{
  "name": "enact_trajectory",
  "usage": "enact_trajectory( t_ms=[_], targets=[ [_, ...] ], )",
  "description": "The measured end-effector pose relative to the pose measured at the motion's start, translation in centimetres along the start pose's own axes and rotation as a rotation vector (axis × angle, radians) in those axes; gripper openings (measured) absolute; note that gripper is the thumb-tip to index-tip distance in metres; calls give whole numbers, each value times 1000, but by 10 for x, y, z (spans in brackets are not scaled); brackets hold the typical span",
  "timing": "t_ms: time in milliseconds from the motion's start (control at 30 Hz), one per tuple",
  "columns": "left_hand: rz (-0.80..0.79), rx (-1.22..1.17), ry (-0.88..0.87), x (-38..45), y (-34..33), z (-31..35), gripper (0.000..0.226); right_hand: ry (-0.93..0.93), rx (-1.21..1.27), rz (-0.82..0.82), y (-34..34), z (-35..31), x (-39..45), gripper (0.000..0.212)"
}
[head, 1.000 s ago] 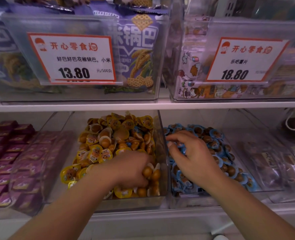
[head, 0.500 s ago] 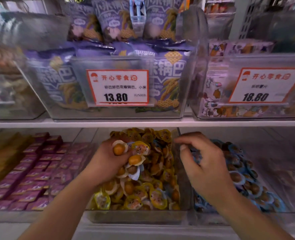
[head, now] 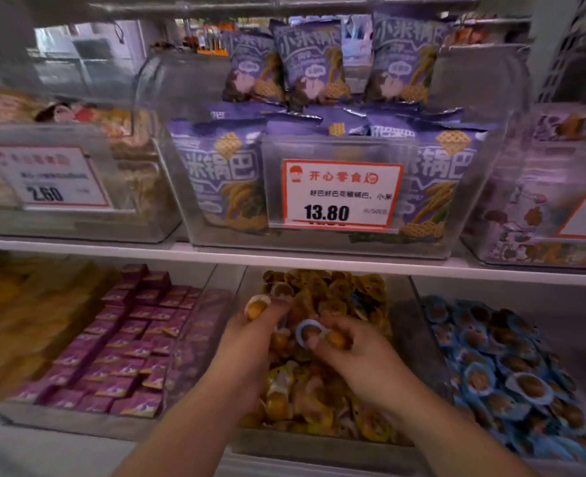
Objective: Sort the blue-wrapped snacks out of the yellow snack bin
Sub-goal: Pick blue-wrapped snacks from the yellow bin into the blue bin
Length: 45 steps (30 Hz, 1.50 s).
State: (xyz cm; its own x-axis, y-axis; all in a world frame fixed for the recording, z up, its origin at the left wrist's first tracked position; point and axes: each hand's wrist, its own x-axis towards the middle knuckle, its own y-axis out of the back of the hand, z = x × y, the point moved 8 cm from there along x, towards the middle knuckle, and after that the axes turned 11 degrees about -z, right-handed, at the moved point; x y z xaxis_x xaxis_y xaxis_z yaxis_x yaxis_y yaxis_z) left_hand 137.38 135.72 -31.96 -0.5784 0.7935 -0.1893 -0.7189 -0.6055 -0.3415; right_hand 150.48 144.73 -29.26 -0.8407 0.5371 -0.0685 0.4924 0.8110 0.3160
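Both hands over the yellow snack bin (head: 322, 442), a clear tub on the lower shelf, centre. Left hand (head: 250, 342): fingers curled round a small clutch of yellow-wrapped snacks, one round orange piece in a white-rimmed cup (head: 257, 307) showing above the knuckles. Right hand (head: 357, 356): fingertips pinching a blue-wrapped snack (head: 307, 334), its blue ring held up just above the yellow heap, between the two hands; a second orange-toned piece (head: 336, 339) sits against the same fingers, how it is held cannot be told.

Contents of that bin: loose yellow-wrapped snacks (head: 332, 297), heaped from the front wall to the back, partly hidden by both forearms.

Right neighbour, same shelf: clear bin of blue-wrapped snacks (head: 511, 376), round brown pieces in blue rims, piled toward the front right corner.

Left neighbour: clear bin of small purple packets (head: 122, 342), laid in rows. Further left: yellowish goods (head: 26, 325), too blurred to tell.

White shelf edge (head: 319, 258) runs across above these bins.

Upper shelf, centre: clear bin of purple snack bags (head: 222, 173), bags standing upright, more bags of the same kind (head: 305, 63) behind and higher. Price card (head: 341, 194) on its front, red border, reading 13.80.

Upper left: clear bin with pale goods and a price card (head: 48, 179) reading 2.60, blurred.

Upper right: clear bin of printed packets (head: 532, 215), its price card cut off by the frame edge
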Motion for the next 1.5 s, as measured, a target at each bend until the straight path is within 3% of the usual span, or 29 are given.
enact_trajectory(
  t_ms=[167,300,400,500,567,633,800,933,1033,1100,1200,1300,1400,1500],
  targets=[
    [-115,-146,81,0,-12,1,48,-9,-78,-11,16,5,1,16],
    [-152,-104,-4,2,-12,12,69,-23,0,22,20,9,-3,20],
    [-87,191,-82,3,-3,16,85,-29,43,2,19,13,-3,8],
    [-185,664,-152,-3,-13,19,60,-27,-14,-15,18,16,-3,2],
    [-307,1063,-212,-2,-26,9,41,-5,-248,-46,15,18,-4,12],
    [-299,1313,-273,-2,-30,6,34,8,-482,-113,4,24,-7,26],
    [-344,982,-205,-8,-27,10,41,97,-498,-132,-8,28,-9,36],
    [-158,850,-228,-7,-11,18,10,86,-463,-102,-7,29,-7,46],
    [-224,954,-183,-9,-14,12,43,69,-464,-103,-12,31,-4,43],
    [-296,1079,-151,-13,-18,7,50,56,-466,-89,-12,29,-1,32],
    [-337,1305,-175,-16,-22,6,53,31,-421,-43,-8,31,1,24],
    [-312,1310,-205,-18,-21,9,53,12,-388,67,4,32,1,16],
    [-272,1337,-234,-17,-19,9,43,-34,-345,213,21,34,-1,35],
    [-211,1361,-302,-18,-21,12,32,-18,-345,190,19,33,-2,38]
  ],
)
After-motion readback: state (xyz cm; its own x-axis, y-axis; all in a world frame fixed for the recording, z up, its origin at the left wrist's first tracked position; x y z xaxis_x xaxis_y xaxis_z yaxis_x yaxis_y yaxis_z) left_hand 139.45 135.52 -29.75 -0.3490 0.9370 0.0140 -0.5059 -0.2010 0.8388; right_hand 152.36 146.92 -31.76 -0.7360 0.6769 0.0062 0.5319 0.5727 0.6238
